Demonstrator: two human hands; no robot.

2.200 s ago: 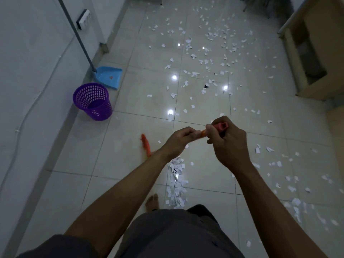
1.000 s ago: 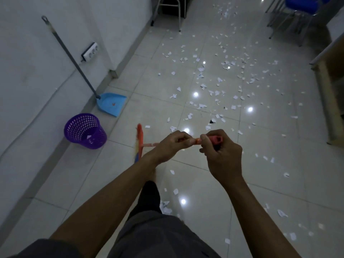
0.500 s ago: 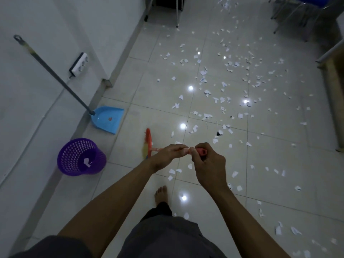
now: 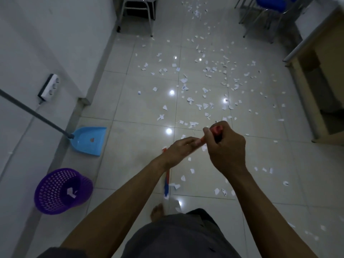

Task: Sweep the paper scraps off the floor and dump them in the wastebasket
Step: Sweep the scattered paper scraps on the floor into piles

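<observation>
**Both hands on the broom, scraps all over the tiles**

The room is dim and a fair bit is hard to read. Most of the orange broom handle (image 4: 216,130) is hidden: only its top end pokes out of the right fist, a short stretch shows between the two hands, and the rest runs down behind the left wrist and forearm. The broom head (image 4: 166,185) shows as a blurred streak of orange and blue on the floor just ahead of a bare foot (image 4: 157,212); I cannot make out the bristles. The blue dustpan (image 4: 89,140) sits by the wall, its grey pole cut off at the left edge. A metal chair (image 4: 137,8) and some blue chairs (image 4: 270,4) are cropped at the top, and a wooden desk (image 4: 316,71) runs off the right side.

The right hand (image 4: 226,148) is curled tight round the top of the handle. The left hand (image 4: 180,149) sits just below it, fingers wrapped about the same handle, the two hands nearly touching.

White paper scraps (image 4: 204,90) lie scattered over the glossy tiles ahead and to the right, with a few close to the broom head. The purple wastebasket (image 4: 61,190) stands by the left wall, near the dustpan, with one white scrap inside it.
</observation>
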